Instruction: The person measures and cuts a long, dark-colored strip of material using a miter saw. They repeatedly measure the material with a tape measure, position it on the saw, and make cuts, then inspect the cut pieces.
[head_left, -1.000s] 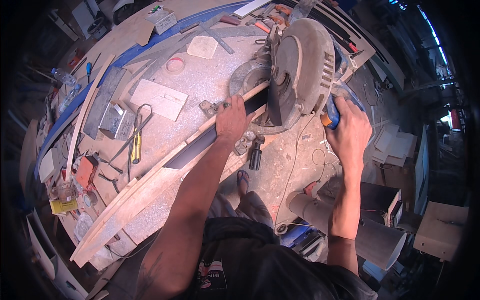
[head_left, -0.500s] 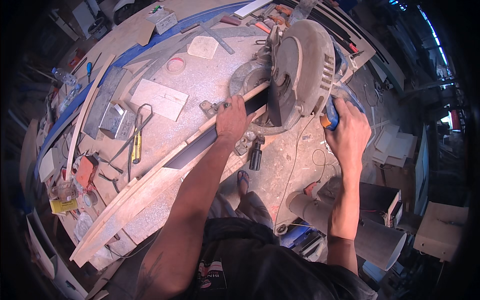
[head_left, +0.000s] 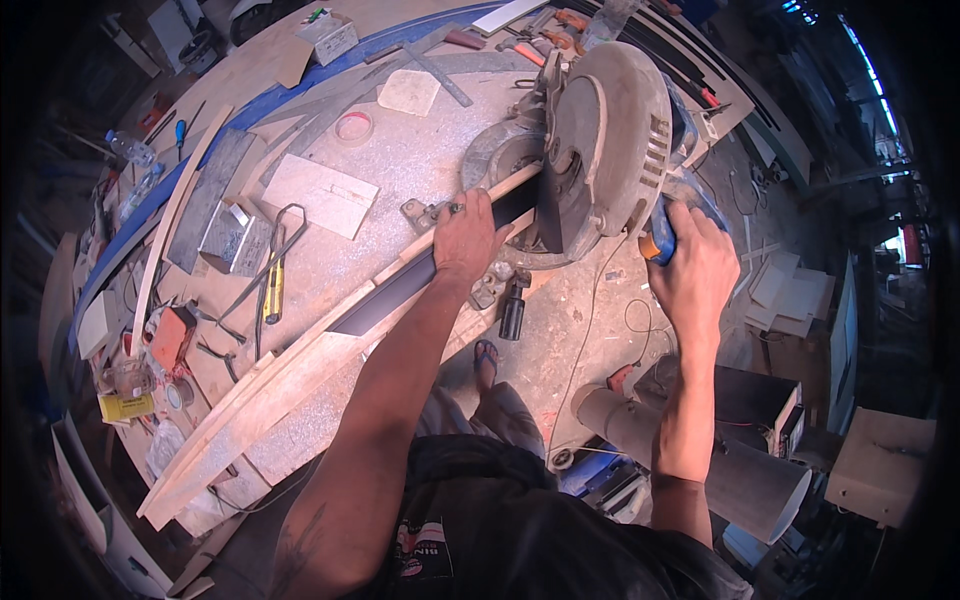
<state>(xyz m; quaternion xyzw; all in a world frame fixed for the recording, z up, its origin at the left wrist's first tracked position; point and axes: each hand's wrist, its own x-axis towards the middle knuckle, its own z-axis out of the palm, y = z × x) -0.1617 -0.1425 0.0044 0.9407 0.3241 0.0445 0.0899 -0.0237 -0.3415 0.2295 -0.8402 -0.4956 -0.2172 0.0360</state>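
My left hand (head_left: pixel 462 240) presses with curled fingers on a dark strip (head_left: pixel 385 293) lying along pale wooden battens (head_left: pixel 230 420) on a mitre saw, close to a metal clamp (head_left: pixel 420 215). The saw's large dusty guard (head_left: pixel 608 135) stands over the strip's far end, with the dark blade (head_left: pixel 550 215) partly showing. My right hand (head_left: pixel 690 260) is closed round the saw's blue handle (head_left: pixel 663 225), right of the guard. A black cylindrical knob (head_left: pixel 514 310) sticks out below my left hand. The underside of my left hand is hidden.
The cluttered bench (head_left: pixel 310 130) holds a box cutter (head_left: pixel 274 290), offcuts (head_left: pixel 320 195), a tape roll (head_left: pixel 353 127) and bottles (head_left: pixel 135 150). On the floor at right are a large tube (head_left: pixel 740 480), a cardboard box (head_left: pixel 880 465), boards (head_left: pixel 790 295) and a loose cable (head_left: pixel 642 310).
My right hand and the saw handle sit very slightly lower in the picture. My left hand stays on the strip, and the view has shifted only a few pixels.
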